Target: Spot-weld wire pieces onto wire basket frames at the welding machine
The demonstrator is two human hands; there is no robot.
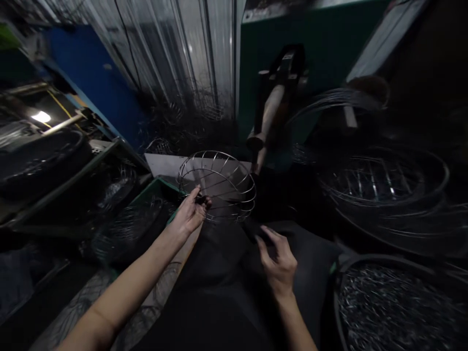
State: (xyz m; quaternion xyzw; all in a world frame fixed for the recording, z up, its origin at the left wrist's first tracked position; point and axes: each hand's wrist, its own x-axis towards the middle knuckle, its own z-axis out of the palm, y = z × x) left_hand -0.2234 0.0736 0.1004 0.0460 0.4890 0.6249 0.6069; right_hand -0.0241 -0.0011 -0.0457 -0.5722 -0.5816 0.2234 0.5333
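Note:
A round, dome-like wire cage [219,173] of thin shiny wire is in the middle of the head view, tilted above a pale board. My left hand [192,212] grips its near left side, fingers closed on the wire. To the right and closer to me, my right hand [278,258] is apart from the cage. Its thumb and forefinger are spread, and I see nothing held between them, though the area by the fingertips is very dark. Below both hands lies dark cloth [223,292] over my lap.
A tub of small metal pieces [395,307] stands at lower right. Above it are large wire coils [383,180]. Beyond the cage rises a machine with a pale rod [270,109]. On the left are a green crate [146,192], a black basin [44,156] and a blue panel [91,73].

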